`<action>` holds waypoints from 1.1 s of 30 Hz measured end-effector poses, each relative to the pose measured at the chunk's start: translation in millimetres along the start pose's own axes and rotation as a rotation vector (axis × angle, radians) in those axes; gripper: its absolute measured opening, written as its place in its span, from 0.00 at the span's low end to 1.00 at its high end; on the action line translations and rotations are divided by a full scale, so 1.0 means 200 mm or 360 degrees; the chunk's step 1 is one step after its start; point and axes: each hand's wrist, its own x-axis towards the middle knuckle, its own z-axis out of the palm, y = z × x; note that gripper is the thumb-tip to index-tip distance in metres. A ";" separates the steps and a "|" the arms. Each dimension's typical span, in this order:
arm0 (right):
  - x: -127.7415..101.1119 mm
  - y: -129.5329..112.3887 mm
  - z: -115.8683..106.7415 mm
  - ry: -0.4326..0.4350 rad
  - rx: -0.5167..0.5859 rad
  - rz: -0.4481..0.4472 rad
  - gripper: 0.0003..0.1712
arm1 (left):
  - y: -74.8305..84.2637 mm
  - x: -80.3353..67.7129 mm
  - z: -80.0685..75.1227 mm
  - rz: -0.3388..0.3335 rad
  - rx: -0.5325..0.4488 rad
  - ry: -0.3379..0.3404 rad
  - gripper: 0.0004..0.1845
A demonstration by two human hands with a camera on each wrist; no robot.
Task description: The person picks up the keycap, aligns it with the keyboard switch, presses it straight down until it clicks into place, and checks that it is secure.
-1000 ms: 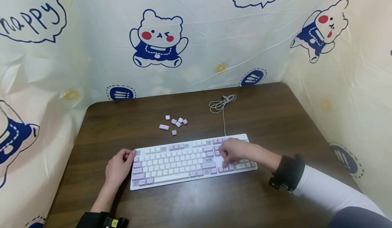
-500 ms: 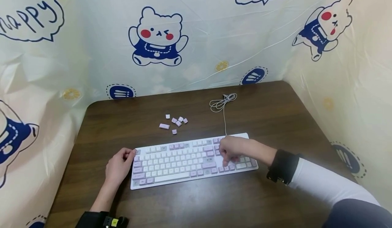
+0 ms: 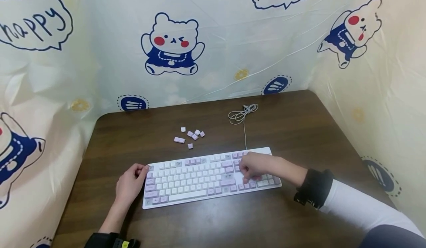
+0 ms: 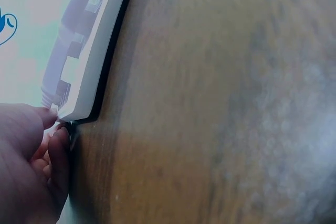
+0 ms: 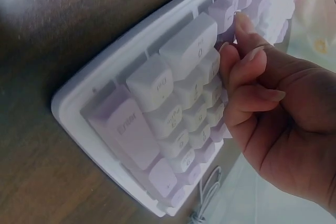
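Note:
A white and lilac keyboard (image 3: pixel 186 181) lies on the brown table. My left hand (image 3: pixel 129 183) holds its left end near the top corner; in the left wrist view the thumb and fingertips of the left hand (image 4: pixel 31 150) pinch the keyboard's corner (image 4: pixel 79 98). Over the right part, by the arrow keys, my right hand (image 3: pixel 256 166) bends down with curled fingers. Up close, the thumb and index finger of that right hand (image 5: pixel 278 103) pinch at a lilac keycap (image 5: pixel 227 35) beside the wide white 0 key (image 5: pixel 191 43). The fingers partly hide this keycap.
Several loose keycaps (image 3: pixel 190 133) lie behind the keyboard, one of them a long lilac keycap (image 3: pixel 179 140). A coiled white cable (image 3: pixel 242 114) runs from the keyboard's back edge. Printed cloth (image 3: pixel 219 37) surrounds the table (image 3: pixel 206 225) at the back and sides.
Both hands keep their places on the keyboard. The right wrist and forearm shift slightly, and the head view tilts a little.

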 end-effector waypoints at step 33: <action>0.20 -0.06 -0.17 0.0359 -0.0220 -0.0236 0.05 | 0.00 -0.01 0.00 0.0015 -0.0009 0.0040 0.21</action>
